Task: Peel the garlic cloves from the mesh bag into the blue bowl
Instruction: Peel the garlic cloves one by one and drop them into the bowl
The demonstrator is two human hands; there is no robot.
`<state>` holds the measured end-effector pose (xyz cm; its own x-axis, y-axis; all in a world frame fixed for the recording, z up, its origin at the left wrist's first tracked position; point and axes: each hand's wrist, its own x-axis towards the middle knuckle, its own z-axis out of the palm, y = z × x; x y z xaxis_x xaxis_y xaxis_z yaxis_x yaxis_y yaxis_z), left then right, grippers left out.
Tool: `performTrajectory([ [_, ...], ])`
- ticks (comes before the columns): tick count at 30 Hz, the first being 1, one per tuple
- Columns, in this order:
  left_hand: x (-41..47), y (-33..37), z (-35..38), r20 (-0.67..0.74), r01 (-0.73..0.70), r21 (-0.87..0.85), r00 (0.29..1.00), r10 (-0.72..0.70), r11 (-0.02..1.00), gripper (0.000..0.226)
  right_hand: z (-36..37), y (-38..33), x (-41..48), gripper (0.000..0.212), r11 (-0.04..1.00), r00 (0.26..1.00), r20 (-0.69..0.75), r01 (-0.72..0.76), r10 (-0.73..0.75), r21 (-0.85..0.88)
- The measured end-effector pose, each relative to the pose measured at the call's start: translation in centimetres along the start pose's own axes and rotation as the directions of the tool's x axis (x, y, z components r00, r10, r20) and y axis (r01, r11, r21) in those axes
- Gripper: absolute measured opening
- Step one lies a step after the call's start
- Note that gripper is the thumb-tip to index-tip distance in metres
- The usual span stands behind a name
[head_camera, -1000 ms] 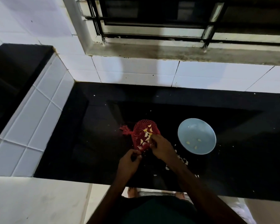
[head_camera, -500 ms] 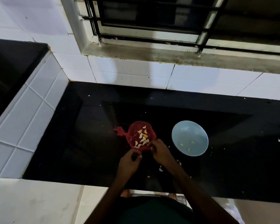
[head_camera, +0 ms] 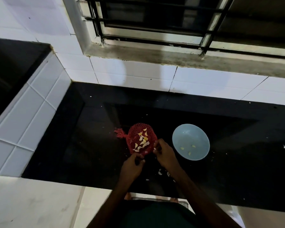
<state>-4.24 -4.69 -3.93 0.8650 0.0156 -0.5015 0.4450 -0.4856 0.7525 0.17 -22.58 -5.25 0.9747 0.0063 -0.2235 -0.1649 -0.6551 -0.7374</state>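
black counter [head_camera: 237, 162], white wall tiles [head_camera: 138, 74], barred window [head_camera: 155, 18].

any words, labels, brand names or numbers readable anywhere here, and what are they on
None: no text shows on the red mesh bag, the blue bowl, the black counter, the white tiles or the window frame.

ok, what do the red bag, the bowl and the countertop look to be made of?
Mesh bag: red open-weave netting with a knotted tail, probably plastic or synthetic fibre.
Blue bowl: smooth, pale, low-sheen surface; looks like plastic or melamine, though ceramic is possible.
Countertop: black polished stone, likely granite; its glossy face shows faint reflections.
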Motion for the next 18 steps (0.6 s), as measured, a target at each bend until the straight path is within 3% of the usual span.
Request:
performTrajectory([
  [5,0.1,0.3,0.5,0.001,-0.013,0.018,1.0,0.013,1.0,0.016,-1.5,1.4,-1.5,0.028,0.995,0.999,-0.047,0.029,-0.025,0.09],
  [11,0.0,0.9,1.6,0.03,-0.066,0.03,0.997,0.065,0.997,0.012,-2.3,3.6,-3.9,0.004,0.998,0.998,-0.055,0.025,-0.022,0.055],
  [14,-0.1,0.8,2.3,0.089,-0.094,0.018,0.992,0.092,0.995,0.012,-2.0,4.9,-5.3,0.025,0.998,0.995,-0.078,0.059,-0.06,-0.012],
  [18,-0.3,1.4,3.3,0.167,-0.23,-0.031,0.958,0.231,0.973,0.018,-2.0,5.0,-6.3,0.041,0.99,0.989,-0.08,0.117,-0.124,-0.084],
])
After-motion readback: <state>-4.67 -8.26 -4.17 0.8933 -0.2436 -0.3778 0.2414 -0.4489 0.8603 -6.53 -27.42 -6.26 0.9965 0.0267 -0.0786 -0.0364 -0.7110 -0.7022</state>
